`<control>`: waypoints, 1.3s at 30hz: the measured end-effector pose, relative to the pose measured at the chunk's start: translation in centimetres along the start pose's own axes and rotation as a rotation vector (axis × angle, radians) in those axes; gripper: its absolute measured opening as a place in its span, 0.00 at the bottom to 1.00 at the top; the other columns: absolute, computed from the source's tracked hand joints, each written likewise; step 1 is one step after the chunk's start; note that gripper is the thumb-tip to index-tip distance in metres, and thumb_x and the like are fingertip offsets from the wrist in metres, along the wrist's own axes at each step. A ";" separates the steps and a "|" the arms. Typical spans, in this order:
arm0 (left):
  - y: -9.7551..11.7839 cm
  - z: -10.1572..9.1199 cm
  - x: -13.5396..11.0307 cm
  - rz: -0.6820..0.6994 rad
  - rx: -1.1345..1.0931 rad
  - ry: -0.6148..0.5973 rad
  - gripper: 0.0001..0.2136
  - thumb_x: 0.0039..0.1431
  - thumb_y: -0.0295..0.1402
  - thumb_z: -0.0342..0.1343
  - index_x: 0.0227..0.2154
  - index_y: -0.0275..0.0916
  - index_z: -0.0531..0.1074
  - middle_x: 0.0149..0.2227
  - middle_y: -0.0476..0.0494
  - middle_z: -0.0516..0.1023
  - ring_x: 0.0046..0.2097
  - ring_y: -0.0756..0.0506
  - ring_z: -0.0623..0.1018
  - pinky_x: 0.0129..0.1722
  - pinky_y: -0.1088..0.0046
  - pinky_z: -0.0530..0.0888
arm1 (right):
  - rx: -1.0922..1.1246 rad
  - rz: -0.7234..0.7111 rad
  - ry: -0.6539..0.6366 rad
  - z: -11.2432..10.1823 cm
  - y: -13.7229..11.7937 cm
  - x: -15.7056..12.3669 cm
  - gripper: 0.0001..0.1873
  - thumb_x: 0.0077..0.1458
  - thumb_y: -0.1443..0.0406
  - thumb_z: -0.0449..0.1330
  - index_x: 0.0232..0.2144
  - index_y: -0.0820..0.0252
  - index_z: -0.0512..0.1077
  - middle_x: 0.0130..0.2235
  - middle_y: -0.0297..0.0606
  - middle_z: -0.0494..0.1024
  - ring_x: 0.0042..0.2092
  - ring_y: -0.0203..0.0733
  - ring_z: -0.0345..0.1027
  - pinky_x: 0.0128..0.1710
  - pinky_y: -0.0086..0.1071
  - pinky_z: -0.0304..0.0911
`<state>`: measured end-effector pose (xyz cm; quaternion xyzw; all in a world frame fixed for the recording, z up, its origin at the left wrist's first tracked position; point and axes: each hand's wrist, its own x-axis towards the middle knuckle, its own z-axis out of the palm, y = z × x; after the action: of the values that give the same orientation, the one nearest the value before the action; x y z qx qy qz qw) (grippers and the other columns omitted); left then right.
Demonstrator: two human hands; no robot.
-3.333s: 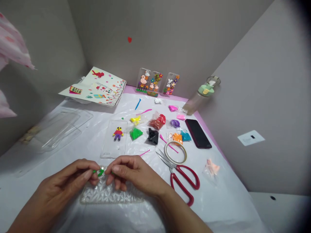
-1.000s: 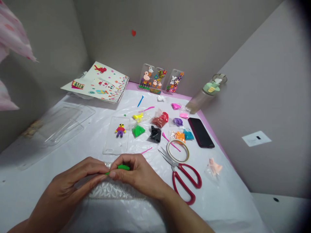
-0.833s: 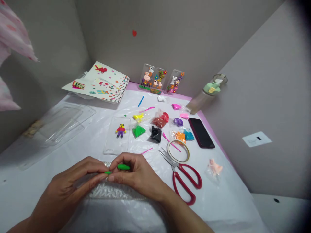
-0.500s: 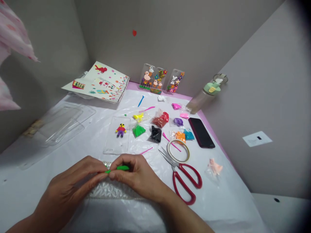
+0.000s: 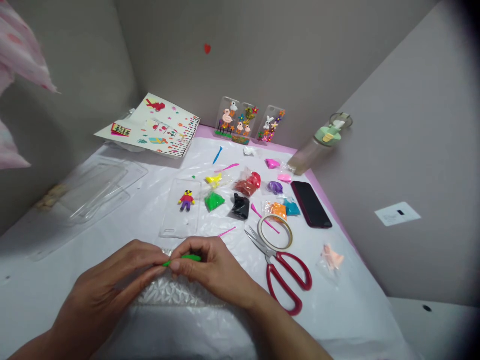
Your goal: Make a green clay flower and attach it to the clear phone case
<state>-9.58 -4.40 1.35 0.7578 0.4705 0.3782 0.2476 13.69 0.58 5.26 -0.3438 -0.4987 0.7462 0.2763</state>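
Both hands meet low in the middle, above a clear embossed mat [image 5: 180, 291]. A slim bright green piece [image 5: 192, 258] lies across the fingertips; I cannot tell whether it is modelling clay or a plastic tool. My left hand [image 5: 116, 285] pinches its left end between thumb and fingers. My right hand [image 5: 213, 270] pinches it farther right, with the thicker end showing by the curled fingers. Just beyond the hands lies a clear phone case [image 5: 171, 215] with a clay figure [image 5: 186, 201] in red and purple on it.
Right of my hands are red-handled scissors [image 5: 288, 280], a tape roll [image 5: 275, 232] and a phone [image 5: 311, 205]. Several clay packets, such as a green one [image 5: 214, 201], lie mid-table. Behind stand decorated cases [image 5: 243, 122] and a bottle [image 5: 317, 147]. Spare clear cases [image 5: 101, 187] are left.
My right fingertips have shifted slightly right and up along with the green piece. My left hand stays almost where it was.
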 end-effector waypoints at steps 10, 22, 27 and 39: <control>-0.3 -0.2 -0.1 -0.015 0.041 0.003 0.11 0.73 0.38 0.61 0.54 0.59 0.81 0.44 0.55 0.88 0.42 0.48 0.88 0.44 0.81 0.82 | -0.165 -0.148 0.115 0.7 1.0 0.0 0.19 0.58 0.49 0.75 0.35 0.59 0.81 0.38 0.35 0.80 0.39 0.38 0.71 0.40 0.29 0.64; -0.1 -0.4 -0.4 -0.132 0.060 0.142 0.07 0.72 0.42 0.59 0.43 0.51 0.82 0.42 0.54 0.86 0.42 0.46 0.86 0.45 0.76 0.82 | -0.503 -0.232 0.209 0.2 1.1 0.2 0.04 0.66 0.64 0.71 0.38 0.58 0.84 0.39 0.36 0.83 0.41 0.37 0.75 0.43 0.28 0.65; -1.3 -1.6 -1.2 -0.243 0.173 0.185 0.11 0.73 0.48 0.55 0.41 0.53 0.81 0.42 0.54 0.86 0.44 0.44 0.85 0.50 0.71 0.81 | -0.853 -0.257 0.206 0.1 1.9 0.4 0.03 0.69 0.67 0.68 0.42 0.58 0.83 0.40 0.38 0.83 0.42 0.39 0.75 0.44 0.29 0.65; -3.0 -0.7 -3.1 -0.182 0.169 0.079 0.15 0.67 0.54 0.64 0.47 0.51 0.80 0.47 0.51 0.85 0.50 0.41 0.85 0.55 0.68 0.81 | -1.254 -0.272 0.172 0.6 2.2 0.7 0.09 0.74 0.65 0.61 0.44 0.59 0.82 0.40 0.39 0.80 0.40 0.40 0.75 0.37 0.30 0.62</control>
<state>-12.55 -5.87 -1.52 0.7146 0.5770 0.3428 0.1974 12.66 -0.04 3.18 -0.4323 -0.8550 0.2415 0.1541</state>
